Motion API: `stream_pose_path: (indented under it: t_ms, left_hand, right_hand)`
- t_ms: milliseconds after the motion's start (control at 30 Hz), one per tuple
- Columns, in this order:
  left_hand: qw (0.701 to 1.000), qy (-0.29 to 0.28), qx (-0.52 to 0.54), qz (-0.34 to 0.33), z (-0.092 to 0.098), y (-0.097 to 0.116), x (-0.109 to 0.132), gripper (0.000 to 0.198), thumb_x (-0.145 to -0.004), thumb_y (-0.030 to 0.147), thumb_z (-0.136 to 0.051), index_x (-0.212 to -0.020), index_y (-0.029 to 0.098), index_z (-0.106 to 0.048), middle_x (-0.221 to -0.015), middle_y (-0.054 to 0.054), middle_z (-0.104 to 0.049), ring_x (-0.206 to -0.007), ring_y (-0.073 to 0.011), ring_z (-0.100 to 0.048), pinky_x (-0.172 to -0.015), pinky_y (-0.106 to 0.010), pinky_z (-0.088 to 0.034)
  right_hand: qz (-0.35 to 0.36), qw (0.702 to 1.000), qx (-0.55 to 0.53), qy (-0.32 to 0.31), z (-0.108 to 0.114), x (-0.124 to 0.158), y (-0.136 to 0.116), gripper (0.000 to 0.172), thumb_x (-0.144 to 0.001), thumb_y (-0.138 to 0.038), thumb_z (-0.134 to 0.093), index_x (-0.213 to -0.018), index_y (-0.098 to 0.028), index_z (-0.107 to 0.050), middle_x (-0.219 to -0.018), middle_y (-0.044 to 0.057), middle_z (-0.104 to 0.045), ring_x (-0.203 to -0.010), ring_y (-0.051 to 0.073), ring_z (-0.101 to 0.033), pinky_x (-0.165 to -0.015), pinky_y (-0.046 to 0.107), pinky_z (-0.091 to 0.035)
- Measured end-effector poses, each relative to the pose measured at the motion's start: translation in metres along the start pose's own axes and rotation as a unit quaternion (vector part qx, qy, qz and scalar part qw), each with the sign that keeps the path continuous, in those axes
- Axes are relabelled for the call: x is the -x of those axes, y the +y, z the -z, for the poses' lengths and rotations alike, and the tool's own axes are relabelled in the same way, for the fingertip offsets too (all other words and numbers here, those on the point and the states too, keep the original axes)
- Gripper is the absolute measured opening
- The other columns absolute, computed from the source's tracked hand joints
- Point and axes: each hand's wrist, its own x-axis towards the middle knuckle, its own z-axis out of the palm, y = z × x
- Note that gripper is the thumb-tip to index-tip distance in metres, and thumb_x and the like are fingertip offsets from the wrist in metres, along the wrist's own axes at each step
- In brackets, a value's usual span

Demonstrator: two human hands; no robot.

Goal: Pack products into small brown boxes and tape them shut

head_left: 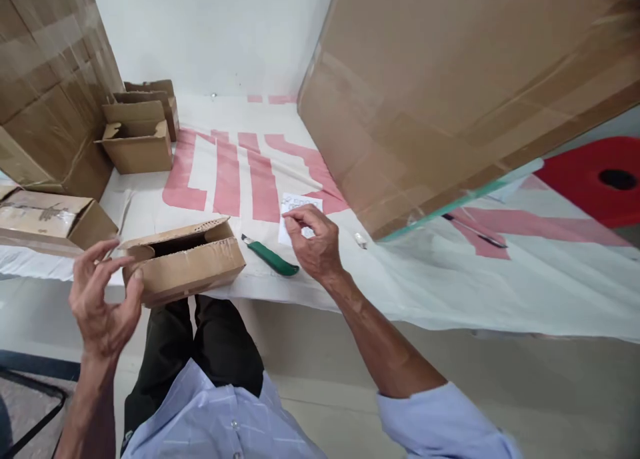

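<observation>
A small cardboard box with a narrow opening along its top sits at the table's front edge. My left hand is at the box's left end, fingers apart and thumb beside its side; whether it touches the cardboard I cannot tell. My right hand hovers over a white slip of paper with handwriting on it, partly covered by the hand. Its thumb and index finger are pinched together, and anything between them is too small to make out. Between the box and this hand lies a green utility knife with its tip toward the box.
A large carton leans over the right side, beside a pen and a red object. Open small boxes, a taped box and a big carton stand left. A white cloth covers the table.
</observation>
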Motion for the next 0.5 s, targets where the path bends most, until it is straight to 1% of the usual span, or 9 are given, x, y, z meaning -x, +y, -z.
stream_pose_path:
  t_ms: [33,67,133,200,267,333,400,500]
  left_hand:
    - [0.999,-0.03,0.016,0.031,0.0,-0.014,-0.002,0.012,-0.094,0.023,-0.074,-0.106,0.026,-0.075,-0.135,-0.011,-0.07,-0.13,-0.0316,-0.068,-0.113,-0.056,-0.056]
    - [0.996,-0.064,0.039,0.057,-0.001,-0.026,-0.004,0.013,-0.095,0.03,-0.073,-0.107,0.026,-0.075,-0.14,-0.011,-0.068,-0.136,-0.0326,-0.065,-0.118,-0.057,-0.054]
    - [0.983,-0.133,0.087,0.089,-0.006,-0.042,-0.006,0.026,-0.093,0.042,-0.075,-0.113,0.025,-0.074,-0.148,-0.011,-0.065,-0.143,-0.0348,-0.061,-0.121,-0.057,-0.051]
    - [0.971,-0.183,0.118,0.099,-0.009,-0.048,-0.006,0.043,-0.089,0.052,-0.078,-0.122,0.025,-0.072,-0.151,-0.012,-0.063,-0.146,-0.037,-0.059,-0.119,-0.056,-0.052]
    - [0.963,-0.208,0.138,0.1,-0.01,-0.05,-0.005,0.058,-0.086,0.059,-0.081,-0.131,0.025,-0.069,-0.151,-0.013,-0.063,-0.145,-0.0378,-0.059,-0.116,-0.055,-0.054]
    - [0.956,-0.222,0.156,0.108,-0.009,-0.052,-0.004,0.072,-0.082,0.064,-0.084,-0.139,0.025,-0.065,-0.152,-0.014,-0.062,-0.144,-0.038,-0.059,-0.114,-0.053,-0.056]
    - [0.947,-0.238,0.18,0.121,-0.006,-0.056,-0.002,0.085,-0.077,0.068,-0.087,-0.146,0.026,-0.06,-0.156,-0.015,-0.059,-0.145,-0.0385,-0.058,-0.113,-0.053,-0.057]
    - [0.932,-0.258,0.221,0.13,-0.004,-0.067,0.002,0.097,-0.072,0.069,-0.091,-0.152,0.027,-0.056,-0.162,-0.016,-0.054,-0.149,-0.0404,-0.054,-0.116,-0.054,-0.055]
  right_hand:
    - [0.035,0.999,-0.015,-0.036,-0.005,-0.005,-0.021,0.02,-0.103,-0.033,-0.059,-0.093,-0.023,-0.074,-0.091,0.007,-0.075,-0.085,0.023,-0.071,-0.078,0.037,-0.061]
    - [0.071,0.994,-0.031,-0.073,-0.01,-0.009,-0.04,0.019,-0.103,-0.033,-0.06,-0.096,-0.023,-0.075,-0.094,0.008,-0.076,-0.089,0.023,-0.072,-0.082,0.039,-0.062]
    - [0.138,0.979,-0.053,-0.14,-0.019,-0.014,-0.07,0.017,-0.104,-0.032,-0.063,-0.103,-0.023,-0.077,-0.102,0.01,-0.078,-0.099,0.026,-0.074,-0.091,0.043,-0.063]
    - [0.186,0.961,-0.059,-0.198,-0.028,-0.016,-0.089,0.017,-0.103,-0.031,-0.066,-0.11,-0.021,-0.078,-0.111,0.012,-0.079,-0.108,0.028,-0.074,-0.098,0.047,-0.063]
    - [0.209,0.945,-0.05,-0.246,-0.034,-0.017,-0.098,0.022,-0.102,-0.031,-0.07,-0.118,-0.02,-0.078,-0.119,0.014,-0.078,-0.114,0.031,-0.073,-0.1,0.05,-0.063]
    - [0.216,0.934,-0.037,-0.283,-0.038,-0.017,-0.103,0.028,-0.1,-0.032,-0.072,-0.123,-0.018,-0.077,-0.124,0.016,-0.077,-0.117,0.033,-0.072,-0.102,0.052,-0.062]
    - [0.216,0.925,-0.031,-0.309,-0.04,-0.017,-0.105,0.03,-0.099,-0.033,-0.073,-0.126,-0.018,-0.076,-0.124,0.016,-0.077,-0.117,0.033,-0.072,-0.103,0.054,-0.062]
    - [0.203,0.92,-0.038,-0.334,-0.042,-0.017,-0.109,0.026,-0.1,-0.029,-0.072,-0.123,-0.019,-0.075,-0.118,0.014,-0.077,-0.11,0.03,-0.073,-0.098,0.05,-0.063]
